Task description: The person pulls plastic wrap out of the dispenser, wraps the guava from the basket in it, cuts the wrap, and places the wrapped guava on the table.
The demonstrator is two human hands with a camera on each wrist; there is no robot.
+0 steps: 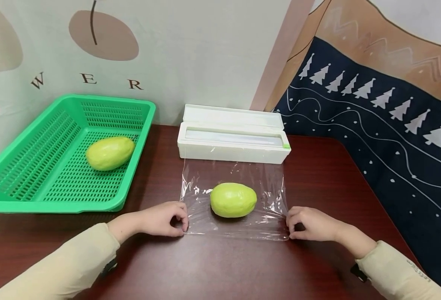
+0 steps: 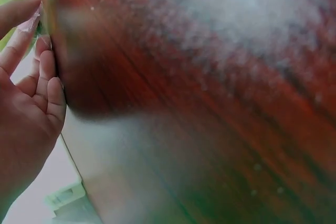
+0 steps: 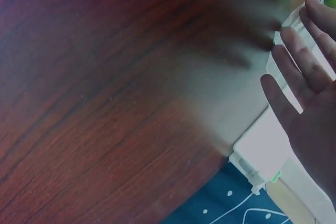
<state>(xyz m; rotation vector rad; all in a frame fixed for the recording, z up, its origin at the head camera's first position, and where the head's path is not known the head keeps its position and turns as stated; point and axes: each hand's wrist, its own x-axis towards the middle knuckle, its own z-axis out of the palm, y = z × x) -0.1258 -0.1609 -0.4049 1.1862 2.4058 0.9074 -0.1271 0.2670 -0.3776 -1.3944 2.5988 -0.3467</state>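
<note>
A sheet of clear plastic wrap [image 1: 220, 228] stretches over the table from a white cling-film box [image 1: 235, 155]. On the sheet's middle lies a yellow-green, oval fruit [image 1: 233, 200] that looks like a papaya or mango. My left hand [image 1: 165, 218] pinches the near left corner of the wrap between thumb and fingers. Across from it, my right hand [image 1: 310, 223] pinches the near right corner. Both wrist views show the fingertips at the film's edge, the other fingers loosely spread. The box's lid [image 1: 233, 116] stands raised at the back.
On the left stands a green plastic basket [image 1: 130, 183] with a second yellow-green fruit [image 1: 109, 153] in it. The dark red wooden table [image 1: 220, 271] meets a printed cloth [image 1: 205, 54] behind and a navy cloth with white trees [image 1: 374, 125] at right.
</note>
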